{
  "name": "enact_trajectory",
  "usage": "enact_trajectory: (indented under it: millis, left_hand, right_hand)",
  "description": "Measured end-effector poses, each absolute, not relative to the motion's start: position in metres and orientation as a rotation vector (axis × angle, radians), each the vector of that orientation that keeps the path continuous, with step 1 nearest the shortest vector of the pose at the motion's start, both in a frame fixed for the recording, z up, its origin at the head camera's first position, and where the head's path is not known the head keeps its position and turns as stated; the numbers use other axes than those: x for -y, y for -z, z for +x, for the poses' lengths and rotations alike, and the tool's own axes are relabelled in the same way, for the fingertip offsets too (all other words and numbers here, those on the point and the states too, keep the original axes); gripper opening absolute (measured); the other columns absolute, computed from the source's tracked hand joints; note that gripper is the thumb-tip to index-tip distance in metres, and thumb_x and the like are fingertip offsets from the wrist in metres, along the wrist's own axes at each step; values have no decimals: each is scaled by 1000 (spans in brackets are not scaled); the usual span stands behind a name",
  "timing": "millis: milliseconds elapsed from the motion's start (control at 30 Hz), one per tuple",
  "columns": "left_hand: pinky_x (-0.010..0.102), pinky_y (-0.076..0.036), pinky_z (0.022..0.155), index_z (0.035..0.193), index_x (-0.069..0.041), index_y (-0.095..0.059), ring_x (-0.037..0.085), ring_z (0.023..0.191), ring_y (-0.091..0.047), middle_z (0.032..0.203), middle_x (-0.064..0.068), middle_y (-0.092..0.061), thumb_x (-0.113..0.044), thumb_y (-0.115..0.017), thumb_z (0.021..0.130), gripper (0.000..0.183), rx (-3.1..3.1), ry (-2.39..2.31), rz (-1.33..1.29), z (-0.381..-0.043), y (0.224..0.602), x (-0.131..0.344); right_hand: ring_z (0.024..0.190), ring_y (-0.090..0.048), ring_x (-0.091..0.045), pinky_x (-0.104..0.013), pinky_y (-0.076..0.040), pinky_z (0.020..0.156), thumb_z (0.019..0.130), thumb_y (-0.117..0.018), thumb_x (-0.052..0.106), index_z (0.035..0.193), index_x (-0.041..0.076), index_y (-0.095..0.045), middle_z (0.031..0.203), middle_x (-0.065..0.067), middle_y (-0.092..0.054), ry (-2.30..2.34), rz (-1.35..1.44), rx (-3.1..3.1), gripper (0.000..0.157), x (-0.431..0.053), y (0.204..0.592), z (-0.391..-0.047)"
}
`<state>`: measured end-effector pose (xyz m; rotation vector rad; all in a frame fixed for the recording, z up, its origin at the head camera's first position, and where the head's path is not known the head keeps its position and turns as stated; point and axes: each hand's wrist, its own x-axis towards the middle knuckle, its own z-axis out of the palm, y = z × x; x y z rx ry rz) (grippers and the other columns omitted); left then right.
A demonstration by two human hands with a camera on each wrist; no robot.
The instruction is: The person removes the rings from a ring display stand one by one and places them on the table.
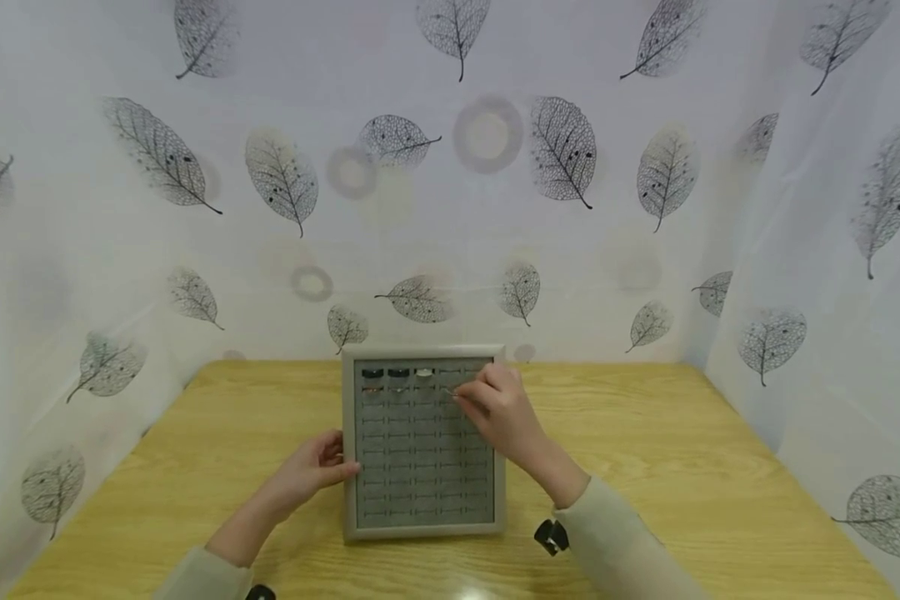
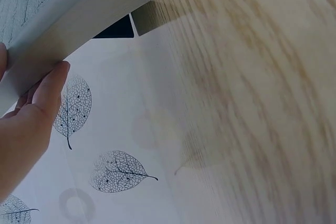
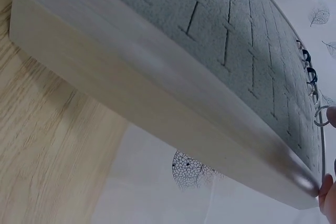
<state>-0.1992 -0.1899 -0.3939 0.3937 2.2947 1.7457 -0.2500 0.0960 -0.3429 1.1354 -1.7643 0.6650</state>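
Observation:
A ring display board with a grey slotted pad and a pale silver frame stands upright on the table. My left hand grips its left edge, thumb on the front and fingers along the side, as the left wrist view shows too. Between thumb and fingertips, my right hand pinches a thin silver ring in front of the second row, towards the right. Two dark rings and a silver ring sit in the top row. In the row below, a reddish ring sits at the left.
The wood-grain table extends to both sides of the board. A pale curtain with a leaf print hangs behind and at both sides. In the left wrist view, a support leg juts from behind the board.

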Motion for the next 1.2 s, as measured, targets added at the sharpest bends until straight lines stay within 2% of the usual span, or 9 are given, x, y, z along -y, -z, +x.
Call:
enact_trajectory:
  millis: [233, 400, 667, 833, 1200]
  left_hand:
    - [39, -42, 88, 127, 13, -32, 38, 112, -42, 120, 25, -45, -23, -64, 82, 65, -2309, -1744, 377, -200, 394, 188]
    - [40, -42, 88, 127, 12, -33, 37, 112, -43, 120, 23, -46, -22, -64, 82, 65, -2308, -1743, 369, -199, 393, 186]
    - [39, -43, 87, 128, 13, -31, 37, 111, -44, 120, 24, -46, -23, -64, 82, 67, -2290, -1739, 390, -200, 393, 187]
    - [40, -43, 87, 128, 14, -30, 38, 112, -42, 121, 26, -44, -23, -63, 83, 67, -2308, -1721, 385, -200, 392, 188]
    - [41, -42, 88, 126, 14, -32, 39, 112, -43, 120, 25, -45, -23, -63, 82, 65, -2330, -1711, 375, -200, 391, 189]
  right_hand:
    - [55, -36, -14, -28, -30, 52, 74, -70, 9, 72, 6, -65, 64, 1, -41, -590, 1170, 1735, 6, -108, 341, -247]
    - [54, -33, -14, -28, -27, 52, 74, -70, 10, 71, 8, -65, 62, 1, -40, -557, 1174, 1757, 7, -123, 342, -241]
    - [55, -35, -14, -31, -29, 54, 90, -52, 23, 70, 7, -65, 63, 1, -39, -510, 1142, 1791, 29, -153, 351, -236]
    - [54, -35, -14, -33, -32, 55, 91, -49, 24, 69, 8, -63, 63, 2, -39, -464, 1143, 1798, 31, -168, 357, -235]
    - [58, -35, -13, -32, -28, 58, 93, -45, 29, 68, 10, -62, 64, 4, -39, -414, 1131, 1928, 35, -188, 376, -235]
